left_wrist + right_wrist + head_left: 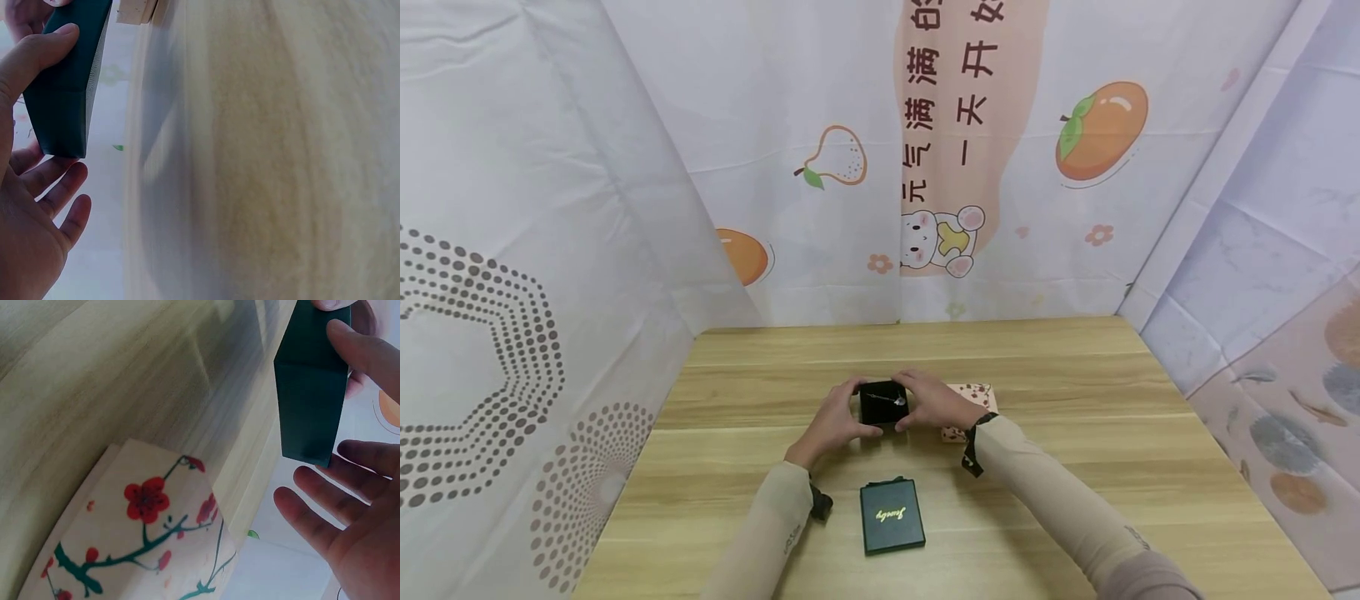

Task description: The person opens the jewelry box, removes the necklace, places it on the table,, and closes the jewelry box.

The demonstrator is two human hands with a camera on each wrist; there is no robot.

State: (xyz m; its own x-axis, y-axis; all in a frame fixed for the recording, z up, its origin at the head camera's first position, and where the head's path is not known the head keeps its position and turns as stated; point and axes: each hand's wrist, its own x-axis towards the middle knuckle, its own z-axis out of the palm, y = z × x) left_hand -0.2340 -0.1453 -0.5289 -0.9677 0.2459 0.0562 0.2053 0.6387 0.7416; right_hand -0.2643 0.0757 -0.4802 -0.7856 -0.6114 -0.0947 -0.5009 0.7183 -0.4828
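Both hands hold a small dark green box (874,417) with a black lining, one at each side. A silver-coloured necklace (897,400) with a pendant lies on the lining. My left hand (835,423) has its thumb on the near side (65,72) and fingertips at the far edge. On the opposite end, my right hand (936,402) grips the box likewise, its thumb on the near face (312,412). A gap shows between the box and the table in the wrist views. Nearer the body lies a dark green lid (892,515) with gold "Jewelry" lettering and a small bow.
A pale box with red blossoms (144,537) lies right of the held box, partly behind my right hand and wrist. The wood-grain table (737,392) ends at a printed curtain (820,275) at the back. More printed cloth hangs at the left and right.
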